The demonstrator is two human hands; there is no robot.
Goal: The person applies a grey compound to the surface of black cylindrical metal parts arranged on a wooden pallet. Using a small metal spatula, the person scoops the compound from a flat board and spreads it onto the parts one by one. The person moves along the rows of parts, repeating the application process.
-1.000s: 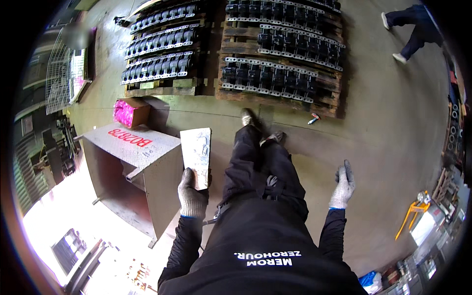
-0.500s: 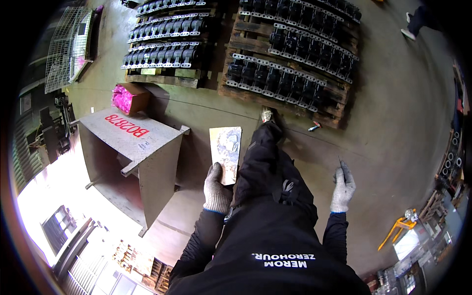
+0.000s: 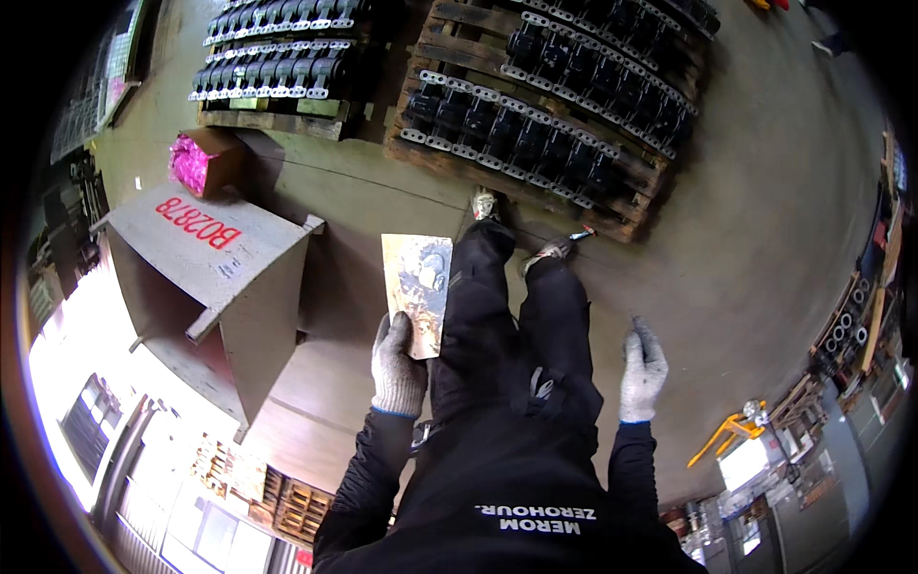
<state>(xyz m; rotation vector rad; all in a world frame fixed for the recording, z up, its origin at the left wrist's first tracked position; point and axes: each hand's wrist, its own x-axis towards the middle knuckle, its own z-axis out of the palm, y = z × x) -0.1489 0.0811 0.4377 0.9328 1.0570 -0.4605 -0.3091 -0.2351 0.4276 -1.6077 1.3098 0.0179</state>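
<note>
My left hand (image 3: 396, 366), in a grey knit glove, grips the lower end of a flat rectangular metal plate (image 3: 418, 285) with a stained, worn face, held out in front of my left leg. My right hand (image 3: 643, 370), also gloved, hangs empty at my right side with fingers loosely apart. My black-trousered legs stand on the concrete floor, feet close to a wooden pallet (image 3: 535, 182) loaded with rows of black metal parts.
A large grey metal bin (image 3: 206, 253) with red markings stands to my left. A cardboard box with pink contents (image 3: 196, 161) sits behind it. A second loaded pallet (image 3: 277, 72) lies at the far left. A yellow pallet jack handle (image 3: 724, 435) is at the right.
I have walked forward toward the pallets; the bin and pallets have slid closer and leftward. The plate stays gripped in my left hand. A person at the far right has left the view.
</note>
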